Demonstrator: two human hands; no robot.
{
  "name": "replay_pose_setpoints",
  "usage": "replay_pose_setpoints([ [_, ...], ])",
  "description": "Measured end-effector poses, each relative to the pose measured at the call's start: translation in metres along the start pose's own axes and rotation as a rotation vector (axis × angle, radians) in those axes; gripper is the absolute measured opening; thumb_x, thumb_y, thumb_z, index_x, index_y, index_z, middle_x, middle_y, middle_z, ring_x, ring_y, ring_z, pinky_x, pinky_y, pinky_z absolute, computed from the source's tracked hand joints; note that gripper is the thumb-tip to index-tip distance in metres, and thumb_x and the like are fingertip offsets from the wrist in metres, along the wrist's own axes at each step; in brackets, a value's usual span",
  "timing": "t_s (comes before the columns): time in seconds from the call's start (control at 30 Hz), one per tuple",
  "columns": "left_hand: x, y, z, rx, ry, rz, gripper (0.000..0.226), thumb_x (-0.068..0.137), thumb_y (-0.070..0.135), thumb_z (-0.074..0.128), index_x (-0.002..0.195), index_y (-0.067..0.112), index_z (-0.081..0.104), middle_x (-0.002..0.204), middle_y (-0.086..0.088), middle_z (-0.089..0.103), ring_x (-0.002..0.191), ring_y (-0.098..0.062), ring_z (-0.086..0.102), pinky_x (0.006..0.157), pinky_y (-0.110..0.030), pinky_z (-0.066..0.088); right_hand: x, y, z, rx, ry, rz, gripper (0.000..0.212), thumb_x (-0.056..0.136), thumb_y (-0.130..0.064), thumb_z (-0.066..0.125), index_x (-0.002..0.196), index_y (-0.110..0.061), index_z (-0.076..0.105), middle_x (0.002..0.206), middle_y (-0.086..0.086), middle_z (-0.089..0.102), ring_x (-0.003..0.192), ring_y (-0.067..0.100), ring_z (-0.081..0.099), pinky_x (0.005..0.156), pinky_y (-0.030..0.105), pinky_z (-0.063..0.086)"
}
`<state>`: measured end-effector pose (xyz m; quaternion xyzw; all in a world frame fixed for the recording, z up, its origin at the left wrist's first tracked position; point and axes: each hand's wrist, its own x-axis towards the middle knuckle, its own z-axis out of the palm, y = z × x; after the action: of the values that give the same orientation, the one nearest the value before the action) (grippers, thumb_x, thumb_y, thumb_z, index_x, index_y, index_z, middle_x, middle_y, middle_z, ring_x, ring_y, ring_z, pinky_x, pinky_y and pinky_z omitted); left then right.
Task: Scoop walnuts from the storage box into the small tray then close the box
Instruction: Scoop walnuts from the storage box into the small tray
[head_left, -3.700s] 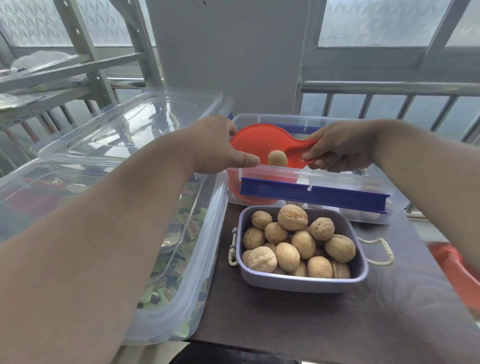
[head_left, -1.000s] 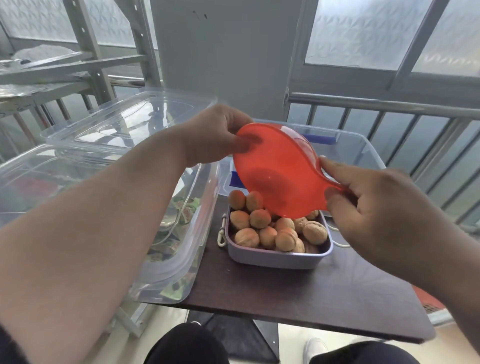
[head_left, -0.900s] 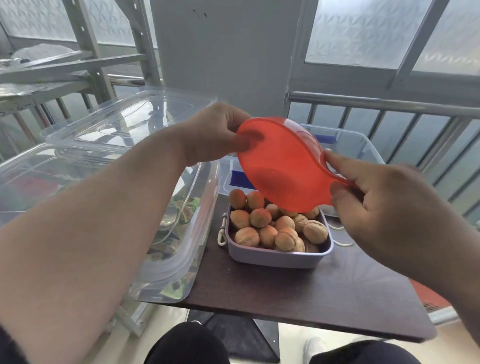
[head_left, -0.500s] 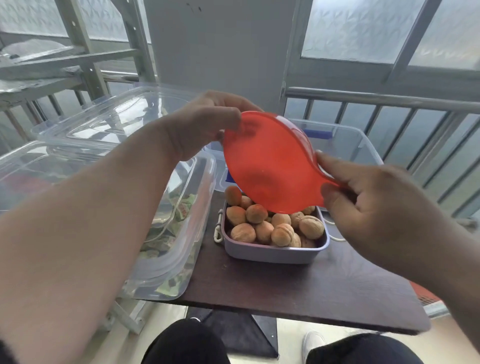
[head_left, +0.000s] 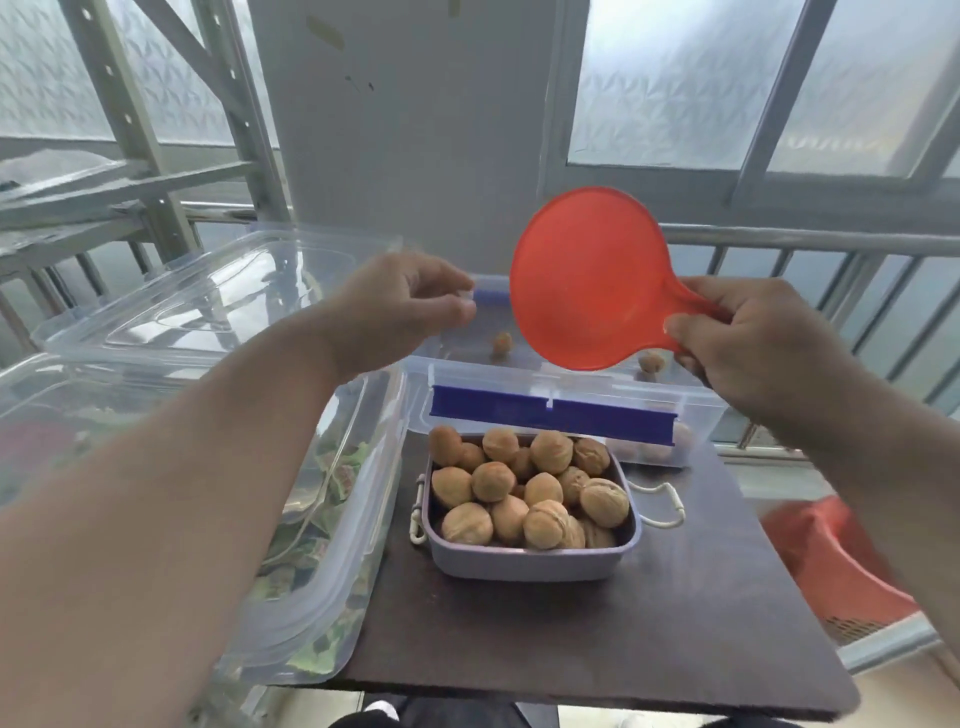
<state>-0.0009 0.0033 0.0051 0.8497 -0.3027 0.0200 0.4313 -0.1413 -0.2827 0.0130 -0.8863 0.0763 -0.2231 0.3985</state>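
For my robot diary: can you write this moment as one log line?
right hand grips red scoop, raised, looks empty | left hand free by storage box, box open | small tray heaped with walnuts

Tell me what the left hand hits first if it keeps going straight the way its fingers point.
The left hand points right and slightly away, across the far rim of the open storage box. Its fingers would probably first meet the bowl of the red scoop, held by the right hand; depth is unclear.

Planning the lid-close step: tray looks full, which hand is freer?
Left, probably. The left hand holds nothing by the storage box rim; the right hand grips the red scoop.
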Motion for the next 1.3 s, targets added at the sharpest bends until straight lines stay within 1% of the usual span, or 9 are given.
replay_pose_setpoints([
  [0.1,-0.003,-0.004,0.002,0.191,-0.08,-0.017,0.029,0.096,0.031,0.077,0.125,0.024,0.077,0.102,0.018,0.074,0.096,-0.001,0.07,0.08,-0.017,0.052,0.021,0.007,0.01,-0.152,-0.013,-0.003,0.045,0.107,-0.013,0.049,0.149,-0.025,0.059,0.076,-0.004,0.071,0.054,0.008,0.061,0.047,0.013,0.043],
  [0.2,-0.001,-0.01,0.004,0.233,-0.117,-0.033,0.02,0.093,0.034,0.08,0.112,0.03,0.082,0.096,0.015,0.079,0.091,-0.003,0.073,0.085,-0.025,0.059,0.044,0.024,0.022,-0.391,-0.021,-0.071,0.051,0.104,-0.012,0.044,0.151,-0.031,0.055,0.104,0.015,0.075,0.079,0.029,0.069,0.069,0.031,0.056],
  [0.3,0.002,-0.015,0.004,0.24,-0.147,-0.04,0.011,0.091,0.03,0.082,0.101,0.032,0.085,0.093,0.017,0.081,0.09,-0.001,0.075,0.09,-0.029,0.062,0.065,0.037,0.028,-0.542,-0.066,-0.089,0.062,0.097,-0.012,0.043,0.151,-0.043,0.045,0.103,0.017,0.072,0.084,0.035,0.07,0.082,0.048,0.06],
  [0.5,0.006,-0.016,0.004,0.246,-0.207,-0.051,0.012,0.093,0.023,0.079,0.091,0.033,0.087,0.085,0.018,0.081,0.085,-0.003,0.075,0.084,-0.027,0.061,0.096,0.028,0.055,-0.796,-0.148,-0.24,0.075,0.102,-0.009,0.039,0.157,-0.057,0.023,0.115,0.009,0.069,0.085,0.032,0.065,0.067,0.04,0.054],
  [0.67,0.004,-0.015,0.004,0.217,-0.204,-0.055,0.012,0.094,0.023,0.079,0.091,0.031,0.087,0.086,0.017,0.081,0.087,-0.004,0.075,0.086,-0.028,0.062,0.1,0.021,0.082,-0.809,-0.243,-0.363,0.076,0.104,-0.005,0.038,0.161,-0.052,0.022,0.132,0.012,0.067,0.103,0.037,0.067,0.079,0.045,0.058],
  [0.87,0.004,-0.012,0.003,0.197,-0.226,-0.075,0.011,0.094,0.023,0.079,0.091,0.032,0.086,0.087,0.016,0.081,0.088,-0.004,0.076,0.087,-0.028,0.06,0.099,0.013,0.072,-0.832,-0.314,-0.36,0.077,0.103,-0.004,0.037,0.158,-0.058,0.028,0.131,0.012,0.062,0.094,0.031,0.06,0.077,0.039,0.053],
  [0.97,0.005,-0.012,0.003,0.194,-0.225,-0.082,0.011,0.094,0.024,0.079,0.091,0.032,0.086,0.088,0.016,0.081,0.087,-0.002,0.075,0.087,-0.028,0.06,0.099,0.007,0.063,-0.832,-0.319,-0.404,0.075,0.103,-0.007,0.041,0.153,-0.062,0.033,0.129,0.015,0.064,0.103,0.036,0.063,0.085,0.043,0.055],
  [1.17,0.007,-0.013,0.002,0.213,-0.223,-0.092,0.011,0.093,0.025,0.08,0.091,0.033,0.086,0.088,0.019,0.081,0.086,0.0,0.074,0.089,-0.029,0.062,0.1,-0.008,0.061,-0.863,-0.141,-0.463,0.074,0.101,-0.009,0.042,0.157,-0.057,0.03,0.129,0.007,0.067,0.112,0.037,0.062,0.077,0.04,0.047],
  [1.3,0.005,-0.014,0.002,0.212,-0.226,-0.089,0.012,0.092,0.026,0.081,0.09,0.036,0.086,0.09,0.019,0.081,0.091,-0.005,0.075,0.094,-0.038,0.062,0.094,-0.001,0.081,-0.859,-0.31,-0.435,0.071,0.105,-0.009,0.04,0.153,-0.061,0.035,0.122,0.01,0.065,0.104,0.037,0.065,0.084,0.047,0.057],
])
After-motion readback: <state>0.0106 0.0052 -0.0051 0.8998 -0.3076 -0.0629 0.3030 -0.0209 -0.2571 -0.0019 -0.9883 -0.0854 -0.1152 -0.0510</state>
